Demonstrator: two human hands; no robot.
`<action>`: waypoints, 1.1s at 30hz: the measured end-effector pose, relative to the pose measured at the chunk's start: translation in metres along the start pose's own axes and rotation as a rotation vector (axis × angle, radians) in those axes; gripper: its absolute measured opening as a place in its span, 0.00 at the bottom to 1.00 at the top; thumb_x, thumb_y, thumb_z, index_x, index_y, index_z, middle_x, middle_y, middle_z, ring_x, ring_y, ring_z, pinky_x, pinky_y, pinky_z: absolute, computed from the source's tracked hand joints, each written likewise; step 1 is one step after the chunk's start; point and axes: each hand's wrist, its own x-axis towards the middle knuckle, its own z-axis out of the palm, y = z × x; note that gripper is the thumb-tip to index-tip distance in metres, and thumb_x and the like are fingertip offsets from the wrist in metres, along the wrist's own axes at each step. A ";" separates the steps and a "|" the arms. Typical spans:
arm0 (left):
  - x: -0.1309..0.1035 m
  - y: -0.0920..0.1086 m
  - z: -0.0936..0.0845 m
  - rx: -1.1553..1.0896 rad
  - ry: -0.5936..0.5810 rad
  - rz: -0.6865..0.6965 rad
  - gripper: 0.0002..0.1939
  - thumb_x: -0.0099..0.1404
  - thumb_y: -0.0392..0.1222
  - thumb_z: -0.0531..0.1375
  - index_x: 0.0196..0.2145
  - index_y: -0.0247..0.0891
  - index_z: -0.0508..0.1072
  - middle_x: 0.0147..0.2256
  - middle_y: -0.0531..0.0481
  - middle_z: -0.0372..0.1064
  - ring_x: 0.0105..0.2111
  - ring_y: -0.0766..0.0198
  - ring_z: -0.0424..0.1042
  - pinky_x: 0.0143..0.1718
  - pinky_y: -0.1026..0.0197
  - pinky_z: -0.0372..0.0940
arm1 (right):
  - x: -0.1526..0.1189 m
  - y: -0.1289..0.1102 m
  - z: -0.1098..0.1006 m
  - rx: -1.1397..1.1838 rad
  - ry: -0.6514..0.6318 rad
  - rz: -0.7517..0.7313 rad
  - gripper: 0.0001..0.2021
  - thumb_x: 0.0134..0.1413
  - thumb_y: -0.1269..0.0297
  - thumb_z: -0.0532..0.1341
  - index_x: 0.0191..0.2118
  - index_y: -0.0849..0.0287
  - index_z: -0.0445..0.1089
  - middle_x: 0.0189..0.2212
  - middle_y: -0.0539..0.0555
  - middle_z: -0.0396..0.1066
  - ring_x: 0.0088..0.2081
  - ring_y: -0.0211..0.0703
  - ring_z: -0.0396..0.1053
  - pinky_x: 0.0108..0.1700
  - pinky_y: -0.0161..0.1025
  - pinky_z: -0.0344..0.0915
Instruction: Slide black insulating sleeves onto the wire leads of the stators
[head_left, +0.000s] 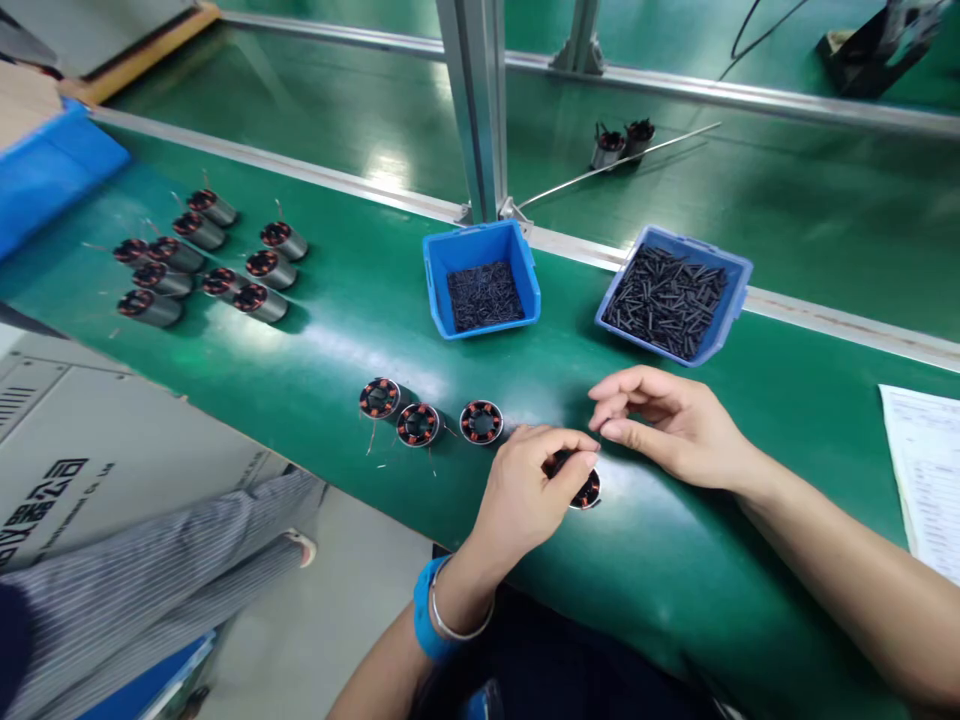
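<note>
At the near side of the green tabletop (690, 570), a stator (586, 492) stands partly covered by the left hand (594, 452). The thumb and forefinger of that hand almost meet above its copper windings; whether they pinch anything I cannot tell. Just beside them, the right hand (609, 408) is raised with its fingers loosely bent toward the thumb. A small piece may lie between those fingertips, but it is too small to tell.

Left of the hands stand three more stators (481, 422), open ends up, two side by side and one a little apart. A larger group of upright cores (199, 232) fills the left part of the tabletop, with thin wires sticking up from several.

Beyond the hands are two bins: the blue bin (480, 247) with small dark pieces, and, to its right, the paler bin (729, 312) with larger black strips. A metal post (478, 110) rises behind the blue bin. Printed paper (930, 470) lies at the right edge.
</note>
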 end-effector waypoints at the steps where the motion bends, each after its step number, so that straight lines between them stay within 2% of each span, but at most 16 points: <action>1: 0.000 0.000 0.000 0.001 -0.001 -0.003 0.05 0.65 0.36 0.64 0.37 0.42 0.80 0.33 0.53 0.78 0.36 0.62 0.73 0.43 0.59 0.67 | 0.001 -0.002 -0.001 -0.019 -0.024 -0.006 0.13 0.57 0.62 0.67 0.46 0.58 0.71 0.33 0.53 0.77 0.33 0.39 0.76 0.37 0.36 0.72; 14: 0.001 -0.002 0.000 -0.014 -0.011 -0.002 0.05 0.66 0.37 0.63 0.37 0.43 0.80 0.32 0.53 0.77 0.37 0.60 0.72 0.44 0.57 0.65 | 0.012 -0.019 -0.013 -0.256 -0.172 -0.038 0.15 0.59 0.63 0.64 0.51 0.59 0.70 0.33 0.52 0.77 0.34 0.39 0.74 0.37 0.37 0.70; 18: -0.001 -0.004 0.001 -0.097 -0.011 -0.080 0.02 0.64 0.39 0.64 0.36 0.41 0.76 0.33 0.53 0.76 0.34 0.63 0.72 0.38 0.60 0.65 | 0.009 -0.023 -0.006 -0.361 -0.290 -0.043 0.16 0.59 0.67 0.62 0.53 0.62 0.68 0.32 0.51 0.77 0.33 0.38 0.75 0.37 0.36 0.69; 21: -0.002 -0.006 0.001 -0.213 -0.025 -0.149 0.05 0.62 0.39 0.65 0.37 0.40 0.73 0.33 0.54 0.75 0.29 0.67 0.70 0.33 0.63 0.64 | 0.005 -0.027 -0.009 -0.424 -0.356 -0.036 0.18 0.59 0.67 0.61 0.56 0.61 0.66 0.33 0.50 0.78 0.33 0.38 0.75 0.36 0.36 0.69; 23: -0.003 -0.007 0.001 -0.242 -0.033 -0.167 0.06 0.61 0.39 0.66 0.37 0.40 0.74 0.34 0.54 0.75 0.29 0.68 0.69 0.33 0.64 0.65 | 0.007 -0.031 -0.020 -0.478 -0.301 -0.037 0.18 0.60 0.63 0.62 0.55 0.59 0.68 0.34 0.52 0.79 0.33 0.40 0.76 0.36 0.37 0.70; 25: -0.004 -0.008 0.001 -0.231 -0.026 -0.170 0.06 0.61 0.39 0.66 0.38 0.41 0.75 0.35 0.53 0.74 0.30 0.67 0.70 0.34 0.63 0.65 | 0.017 -0.036 -0.037 -0.647 -0.072 -0.034 0.15 0.59 0.60 0.62 0.50 0.57 0.72 0.36 0.54 0.79 0.34 0.44 0.76 0.38 0.40 0.71; 27: -0.005 -0.008 0.003 -0.215 -0.013 -0.169 0.07 0.61 0.39 0.66 0.38 0.41 0.76 0.36 0.52 0.74 0.30 0.67 0.70 0.37 0.62 0.66 | 0.034 -0.038 -0.055 -0.960 0.144 0.047 0.13 0.60 0.61 0.59 0.48 0.56 0.74 0.37 0.57 0.79 0.37 0.50 0.76 0.42 0.45 0.71; 28: -0.005 -0.008 0.004 -0.213 -0.011 -0.166 0.07 0.60 0.39 0.66 0.38 0.41 0.77 0.36 0.51 0.74 0.31 0.66 0.70 0.37 0.62 0.66 | 0.044 -0.038 -0.062 -1.118 0.174 0.110 0.14 0.60 0.61 0.59 0.49 0.57 0.74 0.40 0.59 0.79 0.41 0.53 0.76 0.44 0.48 0.70; 30: -0.005 -0.006 0.007 -0.214 -0.016 -0.162 0.07 0.60 0.39 0.67 0.38 0.41 0.77 0.36 0.51 0.74 0.32 0.65 0.70 0.38 0.61 0.67 | 0.061 -0.034 -0.071 -1.325 0.107 0.220 0.18 0.60 0.60 0.59 0.52 0.60 0.73 0.45 0.65 0.76 0.47 0.61 0.74 0.47 0.53 0.69; 33: -0.004 -0.004 0.009 -0.210 -0.031 -0.158 0.07 0.60 0.39 0.67 0.38 0.41 0.77 0.36 0.51 0.74 0.32 0.64 0.70 0.39 0.60 0.67 | 0.074 -0.028 -0.070 -1.380 0.037 0.257 0.17 0.59 0.60 0.59 0.49 0.64 0.75 0.47 0.68 0.74 0.48 0.64 0.72 0.47 0.54 0.68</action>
